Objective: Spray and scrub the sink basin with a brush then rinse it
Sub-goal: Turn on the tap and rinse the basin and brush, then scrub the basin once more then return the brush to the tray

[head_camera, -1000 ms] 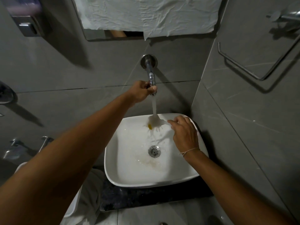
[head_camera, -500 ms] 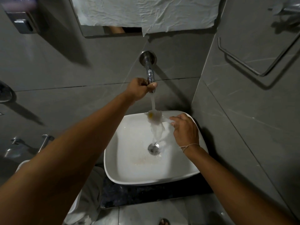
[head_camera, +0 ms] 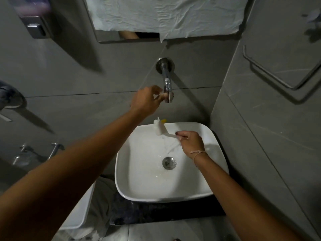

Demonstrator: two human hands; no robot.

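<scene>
The white square sink basin (head_camera: pixel 156 197) stands on a dark counter, with water running over its floor to the metal drain (head_camera: pixel 169 163). My right hand (head_camera: pixel 191 143) is shut on the white handle of a brush (head_camera: pixel 160 130). The brush head, with a yellow bit on it, is raised over the basin's back rim. My left hand (head_camera: pixel 145 100) reaches to the end of the chrome wall tap (head_camera: pixel 167 84), its fingertips pinched at the spout tip. No stream shows under the spout.
A mirror covered with crumpled white paper (head_camera: pixel 165 14) hangs above the tap. A soap dispenser (head_camera: pixel 36 27) is on the wall at top left, a towel ring (head_camera: pixel 278 75) on the right wall. A white toilet cistern (head_camera: pixel 78 214) sits left of the dark counter (head_camera: pixel 156 216).
The water stream from the tap has stopped. My left hand has loosened on the spout tip. My right hand has lifted the brush head from under the stream towards the back rim.
</scene>
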